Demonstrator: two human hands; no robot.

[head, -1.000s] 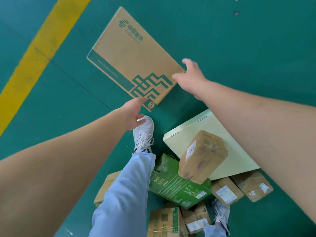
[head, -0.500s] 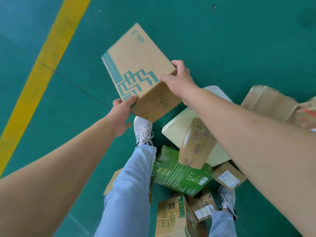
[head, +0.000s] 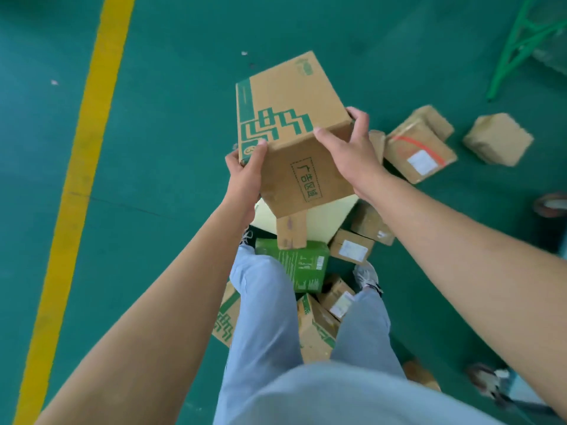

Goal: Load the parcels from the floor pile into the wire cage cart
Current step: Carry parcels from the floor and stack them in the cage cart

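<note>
Green floor [head: 171,124] below, both hands' fingers [head: 357,113] clamp the cardboard box [head: 285,118]; level it before turning cartward.

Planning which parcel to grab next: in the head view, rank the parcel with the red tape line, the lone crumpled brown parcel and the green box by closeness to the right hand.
From the right hand:
1. Parcel with the red tape line, just to its right.
2. Green box, below, by the legs.
3. Crumpled brown parcel, far right, alone.
</note>
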